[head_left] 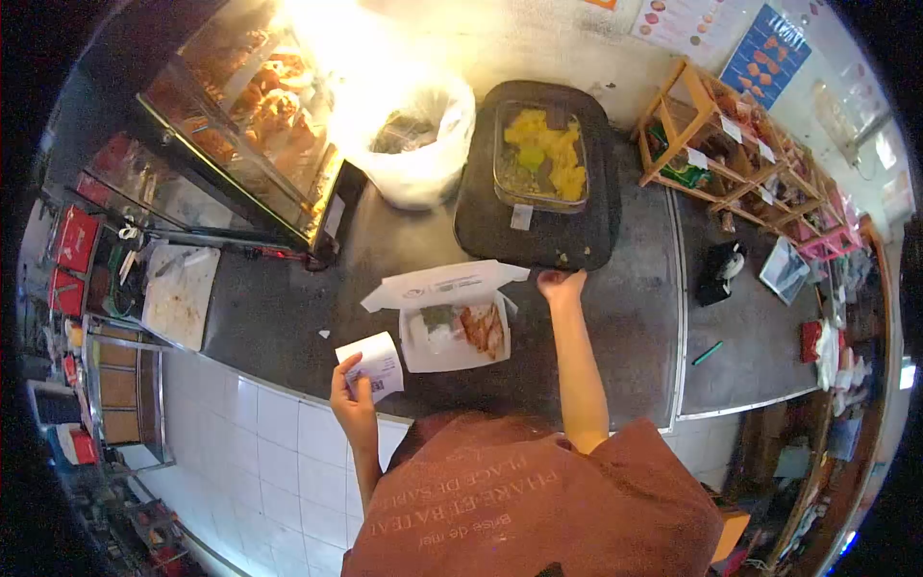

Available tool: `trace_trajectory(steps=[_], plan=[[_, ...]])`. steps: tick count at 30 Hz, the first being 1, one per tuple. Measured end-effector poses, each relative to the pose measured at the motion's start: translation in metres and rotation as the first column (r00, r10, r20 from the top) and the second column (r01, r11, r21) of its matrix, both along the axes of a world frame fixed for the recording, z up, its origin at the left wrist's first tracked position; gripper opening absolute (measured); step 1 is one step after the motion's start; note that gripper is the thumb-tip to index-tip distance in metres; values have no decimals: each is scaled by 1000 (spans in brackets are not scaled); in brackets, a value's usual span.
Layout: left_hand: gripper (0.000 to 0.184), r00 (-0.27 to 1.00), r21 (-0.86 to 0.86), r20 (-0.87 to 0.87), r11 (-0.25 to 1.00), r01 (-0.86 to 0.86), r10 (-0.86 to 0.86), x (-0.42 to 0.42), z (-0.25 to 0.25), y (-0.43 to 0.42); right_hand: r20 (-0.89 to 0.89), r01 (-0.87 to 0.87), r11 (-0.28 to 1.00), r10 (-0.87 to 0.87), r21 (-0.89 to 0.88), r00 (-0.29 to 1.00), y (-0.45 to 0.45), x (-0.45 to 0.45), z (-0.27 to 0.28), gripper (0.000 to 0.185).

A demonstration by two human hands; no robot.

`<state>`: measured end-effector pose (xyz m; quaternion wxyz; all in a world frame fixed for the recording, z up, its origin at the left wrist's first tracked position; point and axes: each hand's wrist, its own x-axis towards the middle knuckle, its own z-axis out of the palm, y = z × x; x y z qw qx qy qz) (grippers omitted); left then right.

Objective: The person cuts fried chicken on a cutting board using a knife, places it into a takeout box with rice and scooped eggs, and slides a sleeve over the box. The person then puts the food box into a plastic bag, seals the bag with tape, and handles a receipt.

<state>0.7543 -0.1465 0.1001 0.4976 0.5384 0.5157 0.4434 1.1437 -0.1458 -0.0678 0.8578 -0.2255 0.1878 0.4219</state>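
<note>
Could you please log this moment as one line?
left hand: holding slip | right hand: at tray edge | box: open, food inside

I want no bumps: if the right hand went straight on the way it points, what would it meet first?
Probably the near edge of the black tray; the right hand may already touch it, though depth is unclear.

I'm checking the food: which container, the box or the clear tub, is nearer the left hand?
The white box with its lid up, beside the paper in the left hand; the clear tub sits farther off, on the dark tray.
</note>
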Motion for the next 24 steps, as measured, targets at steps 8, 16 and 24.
trace_trajectory(steps=[8,16,24], plan=[[26,996,27,-19,996,87,-87,29,9,-18,303,272,962,-252,-27,919,-42,-32,146,22],[24,995,50,-21,994,102,-101,14,9,-13,644,302,947,-299,109,704,-62,-38,247,34],[25,975,105,-8,969,223,-223,27,16,-1,520,546,679,731,-490,-442,42,21,156,15]])
